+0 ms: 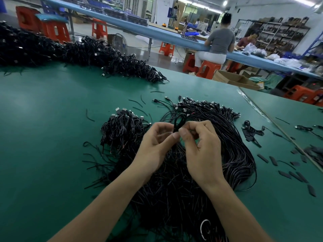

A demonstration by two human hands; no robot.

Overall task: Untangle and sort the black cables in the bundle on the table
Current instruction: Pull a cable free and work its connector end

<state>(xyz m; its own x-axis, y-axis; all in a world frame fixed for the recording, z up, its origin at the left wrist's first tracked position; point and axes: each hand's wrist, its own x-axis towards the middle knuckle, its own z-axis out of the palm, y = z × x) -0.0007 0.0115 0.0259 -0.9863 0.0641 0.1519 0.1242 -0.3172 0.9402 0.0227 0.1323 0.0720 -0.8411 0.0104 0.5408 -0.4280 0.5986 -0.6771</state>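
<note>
We see both hands raised just above the big bundle of black cables (232, 142) that sprawls across the green table (43, 119). The left hand (157, 142) has its fingers curled and pinches a single looped cable (176, 122) between thumb and forefinger. The right hand (201, 145) meets it thumb to thumb and also pinches the loop's lower end, its other fingers bent inward. The loop stands up above the fingertips, and we cannot tell where its ends run once they drop into the bundle. Just left of the hands lies a smaller pile of coiled cables (120, 130) with metal plugs showing on top, touching the bundle. Short black offcuts (263, 158) are scattered on the table to the right. A long heap of cables (70, 51) lies along the far left edge. Beyond the table, a seated person (220, 41) works at a blue bench.
</note>
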